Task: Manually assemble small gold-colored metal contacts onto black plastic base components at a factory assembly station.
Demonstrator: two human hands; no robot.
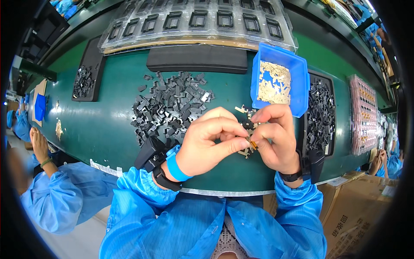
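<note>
My left hand (209,140) and my right hand (278,140) meet over the green mat at the near side of the table. Between their pinched fingertips is a small part with an orange-gold face (253,145), mostly hidden by the fingers. Thumb and forefinger of each hand press together on it. Under and behind the fingertips lie a few cream-coloured small pieces (242,109) and some dark ones. A wide heap of small black plastic parts (172,103) spreads to the left, just beyond my left hand.
A blue bin (299,73) with cream pieces stands beyond my right hand. Black trays of small dark parts lie at right (330,129) and left (95,56). Behind are a black foam block (196,59) and a clear tray of black frames (198,39). Another person's hand (39,144) is at far left.
</note>
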